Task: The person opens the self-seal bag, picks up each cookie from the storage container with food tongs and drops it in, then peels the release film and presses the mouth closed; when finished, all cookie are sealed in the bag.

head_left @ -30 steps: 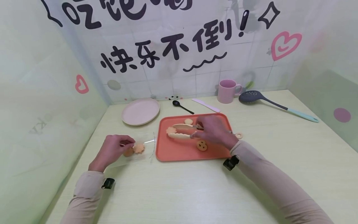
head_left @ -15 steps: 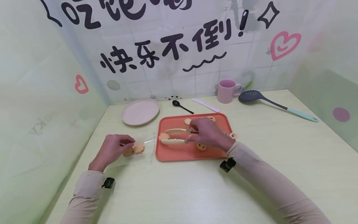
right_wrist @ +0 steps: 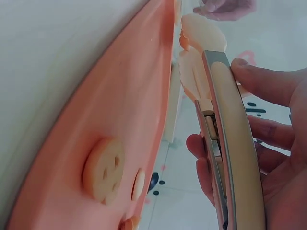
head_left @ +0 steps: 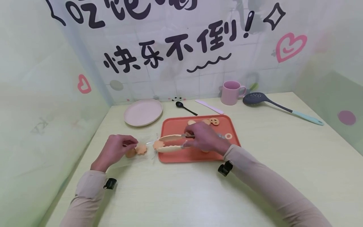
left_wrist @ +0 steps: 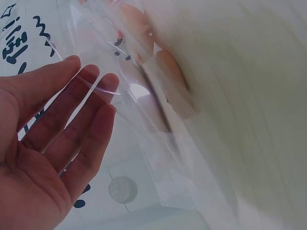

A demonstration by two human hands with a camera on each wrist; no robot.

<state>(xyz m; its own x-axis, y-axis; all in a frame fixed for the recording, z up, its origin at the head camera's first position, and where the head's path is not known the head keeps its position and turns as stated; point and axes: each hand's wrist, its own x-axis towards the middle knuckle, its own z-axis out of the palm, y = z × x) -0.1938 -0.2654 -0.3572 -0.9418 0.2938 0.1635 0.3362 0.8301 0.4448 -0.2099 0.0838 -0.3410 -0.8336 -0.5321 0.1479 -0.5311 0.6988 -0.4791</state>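
My left hand (head_left: pixel 114 149) pinches the edge of a clear plastic bag (left_wrist: pixel 144 96) between thumb and fingertips. Inside lie a flower-shaped cookie (head_left: pixel 141 149) and a round one (head_left: pixel 130 153). In my right hand (head_left: pixel 201 137) I grip food tongs (head_left: pixel 173 148) with cream, wavy-edged tips. Between those tips another flower-shaped cookie (head_left: pixel 158 145) is held, over the left rim of the orange tray (head_left: pixel 177 127) and close to the bag's mouth. The right wrist view shows the tongs (right_wrist: pixel 232 124) across my palm; a cookie with a cut-out face (right_wrist: pixel 104 170) lies on the tray.
More cookies (head_left: pixel 214 121) lie at the tray's back, partly behind my right hand. Beyond stand a pink plate (head_left: pixel 143 113), a black spoon (head_left: pixel 185 108), a lilac knife (head_left: pixel 209 106), a pink mug (head_left: pixel 229 93) and a slotted ladle (head_left: pixel 255 98).
My right hand has moved left and slightly nearer me, carrying the tongs and flower-shaped cookie from over the tray to its left rim. The left hand stays at the bag.
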